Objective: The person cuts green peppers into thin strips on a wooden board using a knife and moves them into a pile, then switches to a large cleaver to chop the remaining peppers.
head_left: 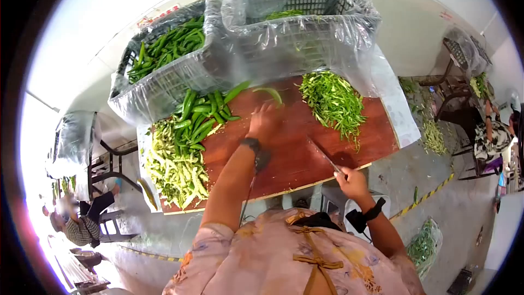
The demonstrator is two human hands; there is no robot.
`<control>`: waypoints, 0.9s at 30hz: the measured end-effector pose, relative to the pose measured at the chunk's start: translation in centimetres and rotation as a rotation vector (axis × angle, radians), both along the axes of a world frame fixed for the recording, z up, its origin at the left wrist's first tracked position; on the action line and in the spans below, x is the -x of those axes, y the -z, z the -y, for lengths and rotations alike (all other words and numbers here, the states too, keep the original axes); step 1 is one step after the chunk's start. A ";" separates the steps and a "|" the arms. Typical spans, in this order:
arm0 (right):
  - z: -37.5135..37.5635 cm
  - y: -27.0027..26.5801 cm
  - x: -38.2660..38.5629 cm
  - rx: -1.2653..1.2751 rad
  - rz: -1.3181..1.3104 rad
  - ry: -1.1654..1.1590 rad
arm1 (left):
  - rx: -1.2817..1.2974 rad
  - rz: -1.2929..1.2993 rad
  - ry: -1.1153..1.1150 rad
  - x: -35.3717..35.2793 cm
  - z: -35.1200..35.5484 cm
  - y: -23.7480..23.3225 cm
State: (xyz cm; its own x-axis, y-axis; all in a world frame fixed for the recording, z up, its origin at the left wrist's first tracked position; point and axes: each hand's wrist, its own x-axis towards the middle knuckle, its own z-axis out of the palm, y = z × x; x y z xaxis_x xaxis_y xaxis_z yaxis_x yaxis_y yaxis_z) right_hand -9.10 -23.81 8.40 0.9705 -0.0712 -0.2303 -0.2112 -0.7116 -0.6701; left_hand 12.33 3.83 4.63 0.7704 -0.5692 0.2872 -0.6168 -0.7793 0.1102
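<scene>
At the red-brown chopping board [284,158], my hands work well apart. My left hand [266,123] reaches across the wood to a single curved green pepper [271,94], its fingers at the pepper's edge, though I cannot tell whether they have closed on it. My right hand [352,182] is clamped around the handle of a knife [323,155], the blade angled over the board's near edge. Whole green peppers [203,114] lie heaped to the left of my reaching hand, with a paler cut pile [174,166] beyond them, and shredded green strips [333,101] are mounded at the board's far right. Two plastic-lined crates [305,27] stand behind the board, the left-hand one full of peppers.
</scene>
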 end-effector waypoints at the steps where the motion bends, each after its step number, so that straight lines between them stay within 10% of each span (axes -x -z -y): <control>1: 0.3 0.9 1.0 0.034 0.082 -0.003 | 0.010 -0.003 0.012 -1.2 0.4 0.7; 14: 0.8 2.4 4.0 0.055 0.183 0.062 | -0.057 0.087 0.023 -3.2 -0.4 5.3; 22: 0.1 2.5 2.2 -0.023 0.208 0.062 | 0.594 -0.782 0.082 2.8 -0.1 0.2; 27: 0.1 2.7 2.2 0.001 0.243 0.048 | 0.367 -0.284 -0.165 4.5 -2.0 1.2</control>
State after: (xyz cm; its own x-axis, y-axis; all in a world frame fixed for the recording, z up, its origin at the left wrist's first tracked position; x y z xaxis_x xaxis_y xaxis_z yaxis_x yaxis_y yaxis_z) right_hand -11.26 -23.93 5.72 0.9929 -0.1189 0.0098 -0.0774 -0.7050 -0.7050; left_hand 7.86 5.80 3.47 0.9186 -0.3339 0.2113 -0.3944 -0.7420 0.5421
